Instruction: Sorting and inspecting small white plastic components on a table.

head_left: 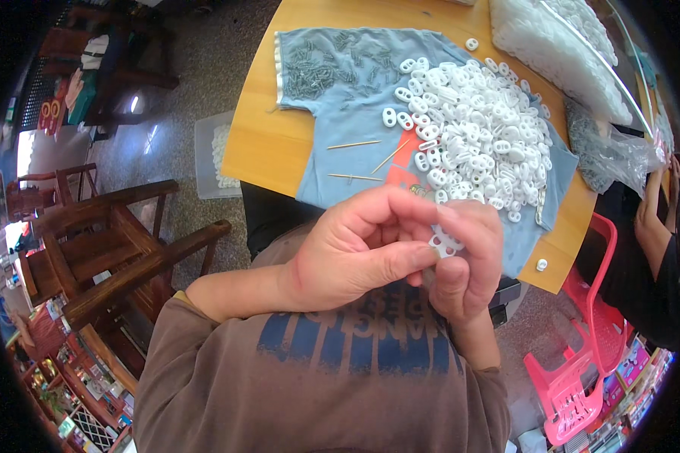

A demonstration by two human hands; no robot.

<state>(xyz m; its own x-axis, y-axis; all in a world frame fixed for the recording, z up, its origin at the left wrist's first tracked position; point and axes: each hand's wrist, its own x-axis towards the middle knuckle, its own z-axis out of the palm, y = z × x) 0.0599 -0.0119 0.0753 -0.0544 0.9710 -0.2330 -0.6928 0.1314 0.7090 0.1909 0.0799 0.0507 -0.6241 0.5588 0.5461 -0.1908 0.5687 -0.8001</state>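
Note:
My left hand (362, 245) and my right hand (476, 257) meet in front of my chest, at the table's near edge. Pinched between their fingertips is a white plastic piece with holes (447, 240), partly covered by the fingers. The left thumb and index finger close on its left side, while the right fingers curl round the other side. Just beyond the hands lies a big heap of white two-hole plastic pieces (483, 128) on a light blue T-shirt (340, 162). Wooden toothpicks (355, 143) rest left of the heap. Small metal springs (317, 68) are spread over the shirt's far left.
A wooden table (268, 143) bears the shirt. Large clear bags of white pieces (559, 53) stand at the far right, near another person's arm (653, 219). A pink plastic chair (600, 332) is at right, a wooden armchair (106, 241) at left. A clear bin (208, 158) sits on the floor.

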